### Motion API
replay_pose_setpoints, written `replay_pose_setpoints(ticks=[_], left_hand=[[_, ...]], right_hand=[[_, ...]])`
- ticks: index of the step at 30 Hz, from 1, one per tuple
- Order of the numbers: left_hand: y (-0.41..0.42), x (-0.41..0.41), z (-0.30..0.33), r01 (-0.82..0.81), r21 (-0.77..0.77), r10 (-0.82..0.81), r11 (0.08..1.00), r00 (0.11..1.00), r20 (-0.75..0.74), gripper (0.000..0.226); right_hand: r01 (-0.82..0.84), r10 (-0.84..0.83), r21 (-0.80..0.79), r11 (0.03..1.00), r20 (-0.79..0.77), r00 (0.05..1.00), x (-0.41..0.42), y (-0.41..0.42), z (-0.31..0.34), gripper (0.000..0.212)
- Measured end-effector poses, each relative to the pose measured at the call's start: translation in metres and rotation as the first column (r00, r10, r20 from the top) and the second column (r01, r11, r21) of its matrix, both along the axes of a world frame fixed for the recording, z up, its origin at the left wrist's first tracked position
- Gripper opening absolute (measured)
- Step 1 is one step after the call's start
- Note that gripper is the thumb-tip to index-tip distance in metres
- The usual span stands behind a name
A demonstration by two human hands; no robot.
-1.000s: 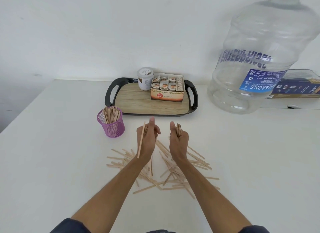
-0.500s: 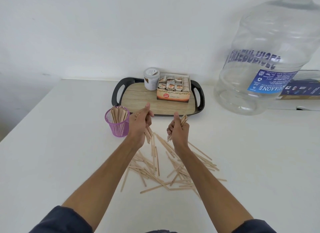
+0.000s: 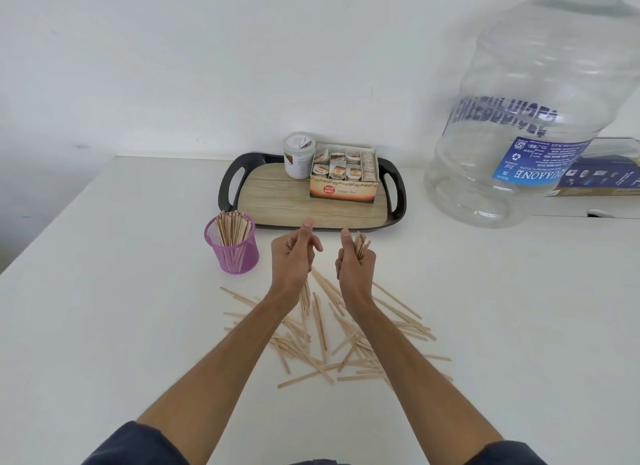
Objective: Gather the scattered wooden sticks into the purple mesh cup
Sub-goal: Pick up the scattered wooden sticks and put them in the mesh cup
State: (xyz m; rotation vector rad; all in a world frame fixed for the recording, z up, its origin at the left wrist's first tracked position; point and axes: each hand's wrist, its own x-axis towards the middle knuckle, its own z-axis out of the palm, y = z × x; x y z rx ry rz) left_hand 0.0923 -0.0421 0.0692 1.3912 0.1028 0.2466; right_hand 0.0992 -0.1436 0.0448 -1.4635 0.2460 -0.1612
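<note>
Gripping stick bundles, apparently, in curled fingers, both hands (image 3: 292, 255) (image 3: 356, 265) should tip them upright into the purple mesh cup (image 3: 232, 248) left.

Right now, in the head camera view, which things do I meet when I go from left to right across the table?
purple mesh cup → left hand → right hand → water bottle → blue box

"Ginger Tea" on tea box (image 3: 343, 190), mirrored print on water jug (image 3: 530, 125)
</note>
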Motion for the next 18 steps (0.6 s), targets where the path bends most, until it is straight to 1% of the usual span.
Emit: replay_pose_setpoints(ticks=[4, 7, 9, 11, 15, 18], left_hand=[[0.011, 0.006, 0.012, -0.006, -0.023, 0.007, 1.0, 0.999, 0.033, 0.055], [0.028, 0.014, 0.031, -0.039, -0.049, 0.043, 0.998, 0.996, 0.079, 0.056], [0.042, 0.021, 0.046, -0.089, -0.066, 0.095, 0.994, 0.992, 0.086, 0.057], [0.06, 0.029, 0.061, -0.147, -0.083, 0.154, 0.986, 0.984, 0.09, 0.058], [0.094, 0.045, 0.081, -0.23, -0.137, 0.246, 0.964, 0.963, 0.115, 0.061], [0.115, 0.055, 0.085, -0.264, -0.15, 0.283, 0.953, 0.952, 0.116, 0.061]], right_hand=[[-0.034, 0.033, 0.047, 0.998, 0.023, 0.999, 0.008, 0.008, 0.011, 0.057], [-0.074, 0.072, 0.202, 0.977, 0.018, 0.997, 0.017, 0.021, 0.03, 0.06], [-0.085, 0.09, 0.307, 0.948, 0.0, 0.996, 0.025, 0.035, 0.042, 0.053], [-0.113, 0.12, 0.374, 0.921, 0.003, 0.993, 0.035, 0.051, 0.05, 0.049], [-0.171, 0.183, 0.468, 0.867, 0.02, 0.983, 0.053, 0.086, 0.061, 0.05], [-0.186, 0.196, 0.492, 0.851, 0.033, 0.98, 0.063, 0.11, 0.068, 0.048]])
